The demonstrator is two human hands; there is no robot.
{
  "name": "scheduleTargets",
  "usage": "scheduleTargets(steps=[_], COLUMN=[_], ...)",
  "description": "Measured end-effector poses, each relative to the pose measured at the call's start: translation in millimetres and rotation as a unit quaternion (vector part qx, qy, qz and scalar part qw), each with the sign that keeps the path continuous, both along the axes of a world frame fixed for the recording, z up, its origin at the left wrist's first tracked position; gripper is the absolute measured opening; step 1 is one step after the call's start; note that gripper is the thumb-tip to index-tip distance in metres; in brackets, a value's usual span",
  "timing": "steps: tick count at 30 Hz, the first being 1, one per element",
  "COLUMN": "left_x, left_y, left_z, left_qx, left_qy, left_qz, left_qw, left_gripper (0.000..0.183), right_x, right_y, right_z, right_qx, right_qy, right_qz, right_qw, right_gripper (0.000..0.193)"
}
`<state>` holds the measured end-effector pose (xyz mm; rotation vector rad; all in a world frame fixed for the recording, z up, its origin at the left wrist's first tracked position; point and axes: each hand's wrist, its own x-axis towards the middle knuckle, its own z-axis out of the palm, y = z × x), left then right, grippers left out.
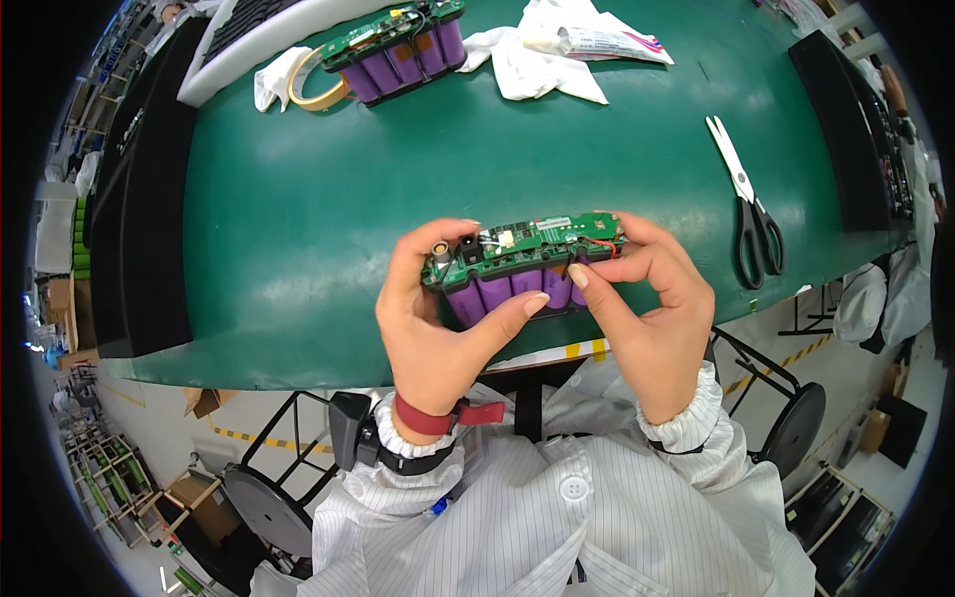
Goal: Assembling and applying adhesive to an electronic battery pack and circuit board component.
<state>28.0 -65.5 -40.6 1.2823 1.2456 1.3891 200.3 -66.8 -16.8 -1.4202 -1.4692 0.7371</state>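
Near the table's front edge, a battery pack (509,289) of purple cylindrical cells sits between my two hands, with a green circuit board (557,232) along its top. My left hand (430,313) is closed round its left end, the thumb lying against the cells and the fingers behind. At the other end my right hand (652,303) grips the pack, its thumb and index finger close to a red wire (603,246) and the board's edge. Fingers hide parts of both ends. A second, similar battery pack (406,62) stands at the far left of the table.
Scissors (748,214) with black handles lie to the right on the green table (477,164). At the back are a tape roll (316,85), white cloths (532,70) and a white tube (617,44). Black boxes (149,219) border the left side; stools (269,507) stand below.
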Motion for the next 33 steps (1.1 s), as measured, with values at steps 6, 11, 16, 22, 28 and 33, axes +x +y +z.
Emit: scheduleTargets(steps=[6,11,16,22,28,33], left_x=[-9,-3,1,0,4,8], left_y=[9,16,22,21,19,19], left_z=[35,44,44,42,43,47], left_qx=[0.0,0.084,0.15,0.162,0.154,0.143], left_qy=[0.227,0.384,0.401,0.418,0.428,0.44], left_qz=[-0.049,-0.08,-0.09,-0.091,-0.069,-0.079], left_qw=[0.973,0.916,0.899,0.889,0.888,0.883], left_gripper=[0.056,0.039,0.033,0.033,0.031,0.033], right_x=[-2,1,8,10,10,8], right_y=[-5,-7,-7,-6,-4,-2], right_z=[-4,-7,-6,-7,-7,-13], right_qx=[0.043,0.049,0.046,0.038,0.04,0.082], right_qy=[0.046,0.044,0.028,0.039,0.028,0.045], right_qz=[0.018,0.02,0.049,0.048,0.047,0.033], right_qw=[0.998,0.998,0.997,0.997,0.998,0.995], right_gripper=[0.013,0.013,0.011,0.011,0.011,0.016])
